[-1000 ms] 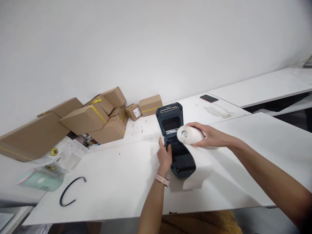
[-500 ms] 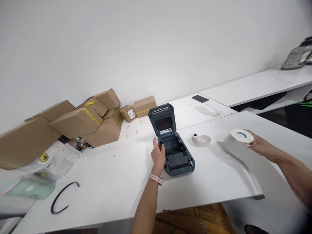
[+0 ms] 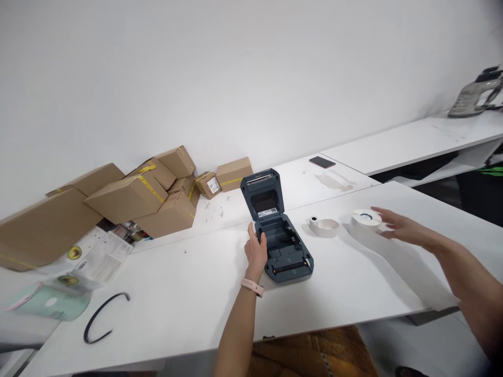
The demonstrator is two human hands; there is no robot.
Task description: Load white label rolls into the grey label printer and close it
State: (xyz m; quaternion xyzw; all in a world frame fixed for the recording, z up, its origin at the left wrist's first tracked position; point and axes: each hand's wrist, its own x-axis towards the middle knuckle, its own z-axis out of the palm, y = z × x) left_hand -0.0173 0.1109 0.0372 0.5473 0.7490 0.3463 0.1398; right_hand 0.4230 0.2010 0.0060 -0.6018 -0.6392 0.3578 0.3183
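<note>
A dark blue label printer (image 3: pixel 281 246) sits on the white table (image 3: pixel 188 293) with its lid (image 3: pixel 262 192) tipped up and its bay showing. My left hand (image 3: pixel 256 250) grips the printer's left side, a pink band on the wrist. A white paper roll (image 3: pixel 366 218) lies flat on the table to the right, and its loose tail (image 3: pixel 412 267) trails toward the table's near right edge. My right hand (image 3: pixel 395 226) hovers at the roll's right side with fingers stretched out, fingertips at or just off it. Between printer and roll lies a small core with a curled paper strip (image 3: pixel 324 226).
A heap of cardboard boxes (image 3: pixel 129 196) stands against the wall at the left, with leaflets (image 3: pixel 102 256) in front. A greenish bagged roll (image 3: pixel 49 303) and a black curved cable (image 3: pixel 102 317) lie near the left. A phone (image 3: pixel 322 162) lies farther back. A grey tool (image 3: pixel 473 97) rests on the right bench.
My right hand carried the paper roll from over the printer out to the right, set it flat on the table and opened. My left hand stayed on the printer.
</note>
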